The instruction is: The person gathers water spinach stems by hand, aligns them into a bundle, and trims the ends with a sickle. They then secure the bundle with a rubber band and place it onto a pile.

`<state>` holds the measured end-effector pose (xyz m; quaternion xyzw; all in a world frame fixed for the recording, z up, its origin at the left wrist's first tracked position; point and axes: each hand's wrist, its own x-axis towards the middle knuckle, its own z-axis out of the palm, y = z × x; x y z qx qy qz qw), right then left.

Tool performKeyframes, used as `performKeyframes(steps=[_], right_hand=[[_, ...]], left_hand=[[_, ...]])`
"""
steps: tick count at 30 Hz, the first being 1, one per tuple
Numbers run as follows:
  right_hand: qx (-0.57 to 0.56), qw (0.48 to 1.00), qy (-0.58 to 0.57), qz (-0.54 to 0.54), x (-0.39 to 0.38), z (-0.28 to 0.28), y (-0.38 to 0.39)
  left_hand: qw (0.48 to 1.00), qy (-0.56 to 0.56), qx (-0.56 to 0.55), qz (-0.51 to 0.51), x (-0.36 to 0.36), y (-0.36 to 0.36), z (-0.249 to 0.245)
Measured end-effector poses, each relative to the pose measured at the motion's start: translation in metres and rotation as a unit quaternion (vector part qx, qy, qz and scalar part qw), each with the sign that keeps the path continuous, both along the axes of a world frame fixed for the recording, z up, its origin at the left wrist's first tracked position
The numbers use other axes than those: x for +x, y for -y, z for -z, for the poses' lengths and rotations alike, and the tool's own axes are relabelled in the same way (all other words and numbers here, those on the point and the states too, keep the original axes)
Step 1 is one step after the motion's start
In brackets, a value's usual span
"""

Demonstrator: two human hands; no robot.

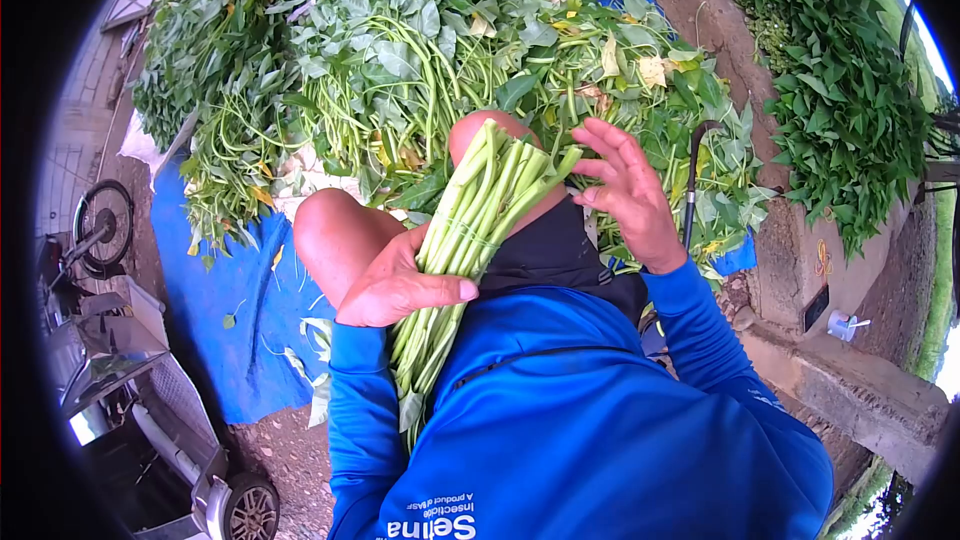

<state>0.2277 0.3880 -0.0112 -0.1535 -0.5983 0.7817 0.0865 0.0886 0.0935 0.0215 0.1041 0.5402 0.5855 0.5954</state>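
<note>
My left hand [400, 278] is wrapped round a bundle of water spinach [468, 225], its thumb lying across the pale green stems. The bundle leans over my lap with the cut stem ends up and the leafy end down by my left forearm. A thin tie [472, 234] crosses the stems above my thumb. Close to the right of the cut ends, my right hand [628, 198] is raised with its fingers apart and nothing in it. A dark curved tool with a metal collar [690, 196] stands just right of that hand.
A big heap of loose water spinach [400, 60] spreads before my knees on a blue tarp [225, 340]. More leafy bundles [840, 90] lie along a concrete ledge [870, 400] at right, with a white cup [845, 325] on it. A vehicle [150, 420] stands at left.
</note>
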Motion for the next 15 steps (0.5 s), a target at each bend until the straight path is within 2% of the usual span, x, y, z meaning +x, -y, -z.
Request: performKeyframes(steps=[3, 4, 7, 8, 11, 12, 15], right_hand=[[-0.02, 0.991, -0.074, -0.114, -0.019, -0.032, 0.001], [-0.028, 0.985, -0.091, -0.143, -0.024, -0.036, 0.0], [0.218, 0.944, -0.217, -0.121, -0.045, -0.047, -0.005], [0.031, 0.985, -0.155, -0.073, -0.042, -0.052, 0.01], [0.014, 0.986, -0.104, -0.126, -0.049, -0.065, -0.005], [-0.055, 0.99, -0.078, -0.101, -0.052, -0.073, -0.004], [-0.002, 0.994, -0.105, -0.008, -0.07, -0.071, -0.044]], left_hand=[[1.0, 0.002, 0.002, 0.024, 0.0, 0.006, -0.007], [1.0, 0.005, 0.013, 0.0, 0.005, 0.007, -0.004], [0.999, -0.027, 0.009, 0.036, 0.002, 0.011, -0.001], [0.999, -0.026, 0.015, 0.022, 0.005, 0.011, -0.002], [0.999, -0.029, 0.012, 0.009, 0.01, 0.013, -0.004], [0.999, -0.039, 0.013, 0.009, 0.013, 0.014, -0.006], [0.998, -0.062, 0.016, 0.011, 0.018, 0.009, -0.017]])
